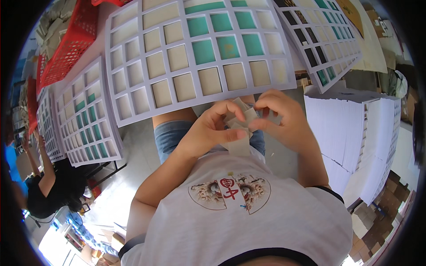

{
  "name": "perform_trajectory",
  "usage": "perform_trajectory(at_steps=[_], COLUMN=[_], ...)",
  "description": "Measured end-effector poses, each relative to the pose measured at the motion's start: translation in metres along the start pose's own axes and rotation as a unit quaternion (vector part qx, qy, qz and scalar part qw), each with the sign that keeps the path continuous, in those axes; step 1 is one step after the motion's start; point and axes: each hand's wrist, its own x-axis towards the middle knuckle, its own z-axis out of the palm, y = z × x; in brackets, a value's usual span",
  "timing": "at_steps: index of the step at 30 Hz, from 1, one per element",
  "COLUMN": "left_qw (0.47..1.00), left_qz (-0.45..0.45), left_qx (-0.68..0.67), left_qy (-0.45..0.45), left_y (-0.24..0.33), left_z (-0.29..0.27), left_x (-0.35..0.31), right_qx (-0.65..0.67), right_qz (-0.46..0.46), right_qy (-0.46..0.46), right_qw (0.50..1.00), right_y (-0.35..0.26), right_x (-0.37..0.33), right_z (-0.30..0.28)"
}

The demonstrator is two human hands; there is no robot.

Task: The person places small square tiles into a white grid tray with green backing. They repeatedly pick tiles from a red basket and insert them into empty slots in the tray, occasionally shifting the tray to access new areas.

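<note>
Below the counter's white grids (pixel 195 57), both hands (pixel 213 128) (pixel 284 117) pinch beige cardboard pieces (pixel 239 124) between them.

This looks like a small packaging or paper-goods workshop. White die-cut grid sheets (pixel 195 53) with rows of square windows cover the bench (pixel 306 66) across the top of the frame. Tall stacks of white sheets (pixel 350 133) stand at the right, red plastic crates (pixel 71 40) at upper left, and another worker (pixel 53 186) sits at lower left.
</note>
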Motion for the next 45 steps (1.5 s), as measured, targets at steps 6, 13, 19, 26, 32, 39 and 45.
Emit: perform_trajectory(at_steps=[6, 13, 19, 26, 32, 39, 45], left_qw=[0.994, 0.988, 0.985, 0.964, 0.863, 0.705, 0.602], left_qz=[0.016, 0.094, 0.122, 0.202, 0.377, 0.459, 0.425], left_qx=[-0.093, -0.072, -0.002, -0.058, 0.067, 0.104, 0.054], left_qy=[0.047, 0.098, 0.125, 0.164, 0.33, 0.531, 0.674], left_y=[-0.007, -0.001, 0.001, 0.002, 0.035, 0.031, -0.017], left_z=[0.007, 0.02, 0.024, 0.004, -0.062, -0.145, -0.184], left_x=[-0.004, -0.005, -0.004, -0.014, -0.088, -0.242, -0.308], right_qx=[0.153, 0.299, 0.196, 0.061, -0.044, -0.188, -0.199], right_qz=[0.117, 0.222, 0.089, 0.13, 0.13, 0.016, 0.014], right_qy=[0.07, 0.023, 0.086, 0.338, 0.386, 0.381, 0.287], right_qw=[0.979, 0.928, 0.973, 0.93, 0.912, 0.905, 0.937], right_y=[-0.016, -0.038, -0.022, -0.002, 0.042, 0.054, 0.051], right_x=[-0.007, -0.025, -0.011, 0.014, 0.024, 0.024, 0.021], right_z=[0.018, 0.02, 0.002, -0.007, 0.006, 0.018, -0.001])
